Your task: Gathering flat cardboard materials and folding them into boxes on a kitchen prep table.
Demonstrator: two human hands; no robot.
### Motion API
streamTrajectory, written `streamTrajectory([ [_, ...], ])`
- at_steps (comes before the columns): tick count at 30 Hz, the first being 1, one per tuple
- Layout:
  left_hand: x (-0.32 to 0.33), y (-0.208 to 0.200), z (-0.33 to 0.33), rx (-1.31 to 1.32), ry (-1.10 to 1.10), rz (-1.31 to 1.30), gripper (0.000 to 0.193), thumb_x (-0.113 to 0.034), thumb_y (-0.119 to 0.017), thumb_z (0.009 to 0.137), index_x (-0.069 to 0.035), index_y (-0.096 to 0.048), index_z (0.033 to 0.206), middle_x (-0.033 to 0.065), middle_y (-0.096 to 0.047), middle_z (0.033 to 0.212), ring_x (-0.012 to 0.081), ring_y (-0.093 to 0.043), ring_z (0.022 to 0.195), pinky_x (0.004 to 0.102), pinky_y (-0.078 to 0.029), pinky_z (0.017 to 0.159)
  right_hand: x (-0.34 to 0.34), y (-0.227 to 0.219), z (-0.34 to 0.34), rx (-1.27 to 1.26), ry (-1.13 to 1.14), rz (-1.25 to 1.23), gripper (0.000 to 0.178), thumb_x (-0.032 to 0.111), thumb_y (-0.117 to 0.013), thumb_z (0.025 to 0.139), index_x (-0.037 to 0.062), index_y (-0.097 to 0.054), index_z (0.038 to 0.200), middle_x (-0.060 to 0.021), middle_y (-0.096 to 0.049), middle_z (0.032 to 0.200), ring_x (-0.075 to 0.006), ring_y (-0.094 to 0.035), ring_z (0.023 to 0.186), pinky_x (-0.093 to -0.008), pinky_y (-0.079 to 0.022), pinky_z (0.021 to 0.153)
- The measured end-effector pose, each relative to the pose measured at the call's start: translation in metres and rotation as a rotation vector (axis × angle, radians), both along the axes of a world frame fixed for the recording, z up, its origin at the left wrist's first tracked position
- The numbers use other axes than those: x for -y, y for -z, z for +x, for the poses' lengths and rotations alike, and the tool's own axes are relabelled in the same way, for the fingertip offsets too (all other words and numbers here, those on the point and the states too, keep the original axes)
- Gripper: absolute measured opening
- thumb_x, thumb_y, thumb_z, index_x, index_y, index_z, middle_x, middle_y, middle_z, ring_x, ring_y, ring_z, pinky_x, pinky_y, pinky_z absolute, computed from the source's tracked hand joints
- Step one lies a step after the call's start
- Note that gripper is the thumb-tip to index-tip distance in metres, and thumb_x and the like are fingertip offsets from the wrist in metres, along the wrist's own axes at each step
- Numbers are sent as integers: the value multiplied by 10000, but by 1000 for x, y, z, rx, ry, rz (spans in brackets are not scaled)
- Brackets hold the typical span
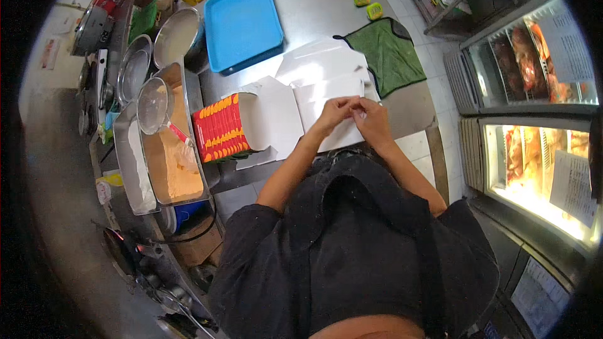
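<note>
My left hand (pixel 336 114) and my right hand (pixel 373 121) meet over an unfolded white cardboard carton (pixel 320 92) on the metal table. Both hands are closed, with fingertips pinched close together at a fold of the card; the fingers partly cover the spot they grip. To the left, a nested stack of red and orange printed cartons (pixel 220 128) stands with white inner flaps spread toward my left forearm. A green cloth (pixel 391 55) lies just beyond my right hand.
A blue tray (pixel 244 23) lies on the metal table (pixel 317 0) at the far left, and two small green tubs (pixel 367 5) stand far right. Left are a pan of orange-tan powder (pixel 173 169), a sieve (pixel 154 106) and metal bowls (pixel 178 36). A lit display fridge (pixel 534 119) stands right.
</note>
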State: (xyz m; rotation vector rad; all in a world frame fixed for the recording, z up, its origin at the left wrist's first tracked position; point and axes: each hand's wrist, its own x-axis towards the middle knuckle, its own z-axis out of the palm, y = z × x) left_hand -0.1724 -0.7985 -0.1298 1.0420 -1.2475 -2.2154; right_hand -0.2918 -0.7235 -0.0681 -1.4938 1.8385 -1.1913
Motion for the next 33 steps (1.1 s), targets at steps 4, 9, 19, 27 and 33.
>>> streamTrajectory([
  [4, -13, 26, -15, 199, -51, -64, 321, -192, -610, 873, 15, -577, 1116, 77, -665, 923, 109, -628, 797, 258, -528, 671, -4, 41, -19, -196, 46, -28, 332, 103, -676, 716, 49, -570, 1026, -152, -549, 960, -289, -558, 901, -374, -448, 788],
  [9, -16, 27, -24, 562, 72, -712, 700, -365, -789, 613, -38, -518, 1170, 130, -623, 856, 272, -620, 775, 384, -500, 698, -35, 103, -50, 222, 115, 361, 636, 246, -764, 703, 10, -451, 1204, -147, -516, 1160, -246, -563, 990, -348, -492, 808],
  [19, -34, -3, -47, 747, 417, -826, 1158, -400, -802, 527, -22, -163, 1416, 280, -427, 1151, 395, -558, 946, 422, -484, 789, -43, 103, -72, 449, 209, 206, 360, 83, -657, 791, 1, -507, 1108, -159, -581, 1092, -188, -574, 962, -277, -463, 800],
  [27, -26, 27, -27, 625, 418, -1024, 988, -356, -739, 579, 22, -271, 1363, 253, -445, 1133, 377, -547, 919, 418, -488, 741, -32, 88, -80, 12, 150, 283, 394, 266, -688, 793, -22, -545, 1022, -122, -594, 880, -228, -584, 829, -325, -462, 745],
  [33, -36, 16, -36, 653, 481, -1429, 652, -284, -700, 601, 34, -498, 1133, 195, -492, 1084, 369, -526, 951, 412, -495, 724, -46, 108, -87, -150, 66, 450, 531, 378, -670, 779, -47, -566, 1080, -213, -578, 926, -322, -578, 872, -409, -455, 774],
])
